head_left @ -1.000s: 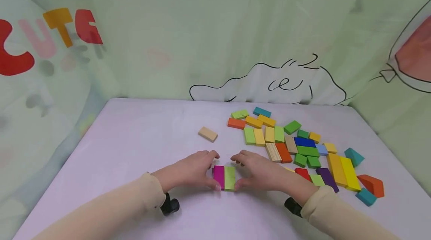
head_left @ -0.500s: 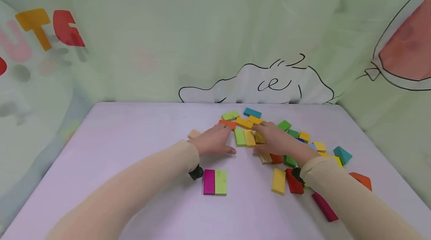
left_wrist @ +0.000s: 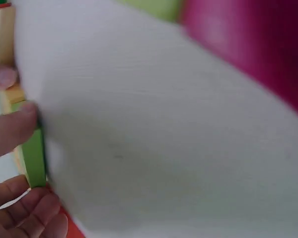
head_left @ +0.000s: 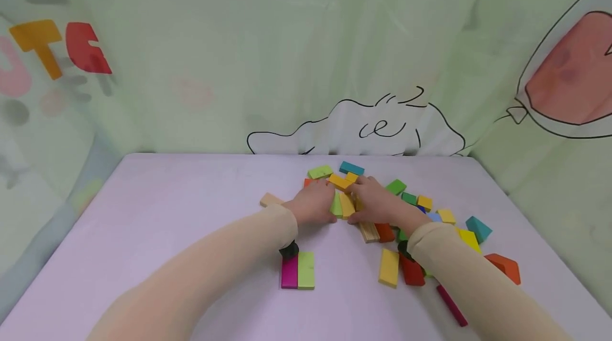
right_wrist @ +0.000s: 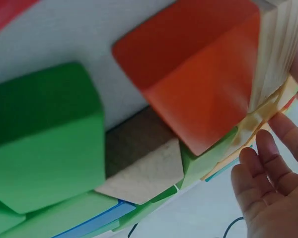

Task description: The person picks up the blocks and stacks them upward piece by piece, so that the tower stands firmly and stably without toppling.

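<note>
Side by side among the blocks, a light green block (head_left: 336,206) and a yellow block (head_left: 347,206) lie between the two hands. My left hand (head_left: 313,203) holds the light green one by its ends; in the left wrist view the green block (left_wrist: 34,156) shows between thumb and fingertips. My right hand (head_left: 377,202) grips the yellow one, thumb at the near end, fingers at the far end. In the right wrist view the right hand (right_wrist: 278,183) partly shows, its fingertips against yellow blocks. A magenta block (head_left: 289,272) and another light green block (head_left: 306,270) lie together nearer the body.
A tan block (head_left: 271,200) lies left of the left hand. An orange block (head_left: 384,232) and a striped wooden block (head_left: 369,231) are under the right wrist. Nearer are a yellow block (head_left: 389,267), a red block (head_left: 412,271) and a dark magenta block (head_left: 451,305).
Both hands have left the magenta and light green pair and moved away from the body to the block group, where their fingers have closed around the green and yellow blocks. The head view has shifted.
</note>
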`<action>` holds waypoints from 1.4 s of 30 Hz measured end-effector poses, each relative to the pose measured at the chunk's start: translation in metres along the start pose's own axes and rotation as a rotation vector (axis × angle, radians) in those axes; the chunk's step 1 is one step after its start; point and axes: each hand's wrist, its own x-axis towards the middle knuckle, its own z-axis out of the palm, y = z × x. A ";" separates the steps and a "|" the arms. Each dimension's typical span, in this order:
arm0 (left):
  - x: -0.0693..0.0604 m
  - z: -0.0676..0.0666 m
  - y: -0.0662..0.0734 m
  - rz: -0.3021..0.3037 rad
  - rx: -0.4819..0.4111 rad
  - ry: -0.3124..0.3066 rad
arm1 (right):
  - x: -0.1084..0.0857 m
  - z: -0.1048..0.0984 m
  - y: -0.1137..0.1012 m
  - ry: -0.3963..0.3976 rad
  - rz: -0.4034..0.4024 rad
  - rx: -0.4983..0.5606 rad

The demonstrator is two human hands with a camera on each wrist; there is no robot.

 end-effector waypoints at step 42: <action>-0.156 0.050 -0.056 0.090 -0.265 0.081 | -0.070 0.057 -0.097 -0.058 -0.133 0.209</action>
